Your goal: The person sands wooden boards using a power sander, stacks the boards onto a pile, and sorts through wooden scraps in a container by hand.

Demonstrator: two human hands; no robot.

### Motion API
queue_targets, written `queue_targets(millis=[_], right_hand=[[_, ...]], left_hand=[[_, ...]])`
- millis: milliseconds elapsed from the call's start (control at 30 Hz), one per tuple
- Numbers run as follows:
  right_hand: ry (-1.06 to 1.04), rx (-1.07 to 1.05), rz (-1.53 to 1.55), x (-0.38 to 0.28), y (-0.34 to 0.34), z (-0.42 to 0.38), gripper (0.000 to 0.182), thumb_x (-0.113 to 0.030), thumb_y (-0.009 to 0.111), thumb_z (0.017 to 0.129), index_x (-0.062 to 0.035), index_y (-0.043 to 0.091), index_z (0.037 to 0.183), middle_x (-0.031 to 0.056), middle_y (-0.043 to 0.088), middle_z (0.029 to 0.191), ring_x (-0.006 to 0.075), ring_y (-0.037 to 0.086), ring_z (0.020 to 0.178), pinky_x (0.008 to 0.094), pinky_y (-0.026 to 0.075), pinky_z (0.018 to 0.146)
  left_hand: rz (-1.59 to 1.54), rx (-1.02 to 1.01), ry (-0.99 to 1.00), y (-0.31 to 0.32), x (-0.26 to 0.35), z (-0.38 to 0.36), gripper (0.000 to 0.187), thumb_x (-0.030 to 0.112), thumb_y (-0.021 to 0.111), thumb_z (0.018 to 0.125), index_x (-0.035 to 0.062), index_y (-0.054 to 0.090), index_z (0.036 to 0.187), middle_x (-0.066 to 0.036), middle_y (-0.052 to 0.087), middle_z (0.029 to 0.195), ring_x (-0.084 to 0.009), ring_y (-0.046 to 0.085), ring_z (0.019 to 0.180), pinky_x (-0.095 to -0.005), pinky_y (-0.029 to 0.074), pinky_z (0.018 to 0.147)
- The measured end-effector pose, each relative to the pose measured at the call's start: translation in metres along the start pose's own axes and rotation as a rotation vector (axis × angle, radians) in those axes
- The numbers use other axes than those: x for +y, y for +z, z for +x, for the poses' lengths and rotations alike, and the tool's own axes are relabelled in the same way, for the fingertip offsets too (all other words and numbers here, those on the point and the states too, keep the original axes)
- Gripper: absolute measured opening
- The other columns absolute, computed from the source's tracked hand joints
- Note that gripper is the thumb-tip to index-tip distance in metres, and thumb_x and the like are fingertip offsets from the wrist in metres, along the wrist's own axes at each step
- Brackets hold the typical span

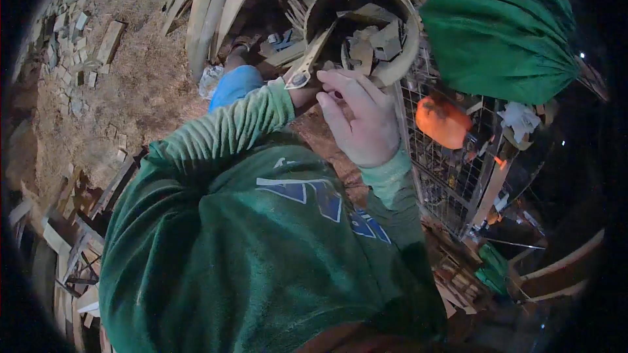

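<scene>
My left hand is in front of my chest, at the end of a pushed-up green sleeve. It is closed around a long, narrow piece of pale wood, which has a dark hollow near its pointed lower end. Facing it, my right hand has thumb and fingers curled together close to the wood; I cannot tell what is between the fingertips. Just beyond both hands stands a round bucket with wood offcuts inside. The wooden piece overlaps its near rim in this view.
Curved wooden boards lean at the upper left. Wood chips and blocks litter the ground. On the right are a wire-mesh rack, an orange container and a large green cloth. A blue object lies beside my left forearm.
</scene>
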State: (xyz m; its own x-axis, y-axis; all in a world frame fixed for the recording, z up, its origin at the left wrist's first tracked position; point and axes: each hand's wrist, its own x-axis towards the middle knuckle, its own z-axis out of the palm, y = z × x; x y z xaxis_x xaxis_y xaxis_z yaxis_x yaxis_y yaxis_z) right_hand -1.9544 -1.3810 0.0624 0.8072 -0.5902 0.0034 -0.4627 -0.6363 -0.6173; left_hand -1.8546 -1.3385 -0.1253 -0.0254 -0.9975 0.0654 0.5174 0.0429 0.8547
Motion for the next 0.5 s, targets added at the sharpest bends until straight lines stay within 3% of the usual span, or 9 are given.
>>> queue_targets(millis=[67,167,233,367,433,500], right_hand=[[-0.038,0.0,-0.072,-0.004,-0.009,-0.001,0.025,-0.008,0.071,0.088,-0.0035,0.068,0.112,0.0161,0.069,0.11,0.0343,0.068,0.099,0.041,0.055,0.085],[-0.03,0.22,-0.354,0.003,-0.045,-0.005,0.021,-0.001,0.073,0.084,-0.0012,0.07,0.105,0.015,0.07,0.106,0.0284,0.069,0.095,0.0358,0.055,0.083],[0.021,0.24,-0.49,-0.004,-0.076,0.0,0.023,0.001,0.074,0.083,-0.0023,0.07,0.106,0.0147,0.07,0.107,0.0289,0.068,0.099,0.0372,0.054,0.087],[-0.111,0.102,-0.666,-0.012,-0.092,0.016,0.028,-0.004,0.075,0.082,-0.0037,0.069,0.109,0.0144,0.069,0.105,0.032,0.066,0.099,0.039,0.054,0.087],[-0.17,-0.075,-0.716,-0.002,-0.082,0.025,0.03,-0.008,0.074,0.083,-0.0045,0.069,0.112,0.0142,0.069,0.105,0.0344,0.066,0.098,0.0399,0.054,0.087],[-0.192,-0.174,-0.836,0.01,-0.066,0.031,0.024,-0.015,0.071,0.086,-0.0063,0.069,0.109,0.0139,0.069,0.104,0.0344,0.066,0.099,0.0409,0.054,0.087]], left_hand=[[-0.119,0.009,-0.036,0.007,0.005,-0.002,0.024,0.013,0.066,0.092,0.0048,0.066,0.114,-0.014,0.07,0.109,-0.0245,0.068,0.096,-0.0372,0.057,0.08],[-0.409,0.066,-0.174,0.016,0.021,-0.008,0.024,0.011,0.066,0.091,0.006,0.066,0.114,-0.014,0.069,0.11,-0.0261,0.068,0.096,-0.0378,0.057,0.08],[-0.655,0.134,-0.291,0.021,0.042,-0.015,0.024,0.01,0.066,0.09,0.0068,0.066,0.114,-0.014,0.069,0.11,-0.0272,0.068,0.096,-0.0382,0.057,0.08],[-0.917,0.259,-0.411,0.027,0.067,-0.017,0.025,0.008,0.065,0.089,0.0084,0.066,0.113,-0.015,0.068,0.111,-0.0293,0.068,0.096,-0.039,0.057,0.08],[-0.841,0.252,-0.37,0.028,0.067,-0.014,0.026,0.007,0.065,0.088,0.0092,0.066,0.113,-0.015,0.067,0.112,-0.0304,0.068,0.096,-0.0394,0.057,0.08],[-0.061,0.141,0.072,0.015,0.021,-0.007,0.024,0.008,0.063,0.09,0.0088,0.065,0.114,-0.015,0.067,0.114,-0.0307,0.067,0.097,-0.0387,0.056,0.083]])
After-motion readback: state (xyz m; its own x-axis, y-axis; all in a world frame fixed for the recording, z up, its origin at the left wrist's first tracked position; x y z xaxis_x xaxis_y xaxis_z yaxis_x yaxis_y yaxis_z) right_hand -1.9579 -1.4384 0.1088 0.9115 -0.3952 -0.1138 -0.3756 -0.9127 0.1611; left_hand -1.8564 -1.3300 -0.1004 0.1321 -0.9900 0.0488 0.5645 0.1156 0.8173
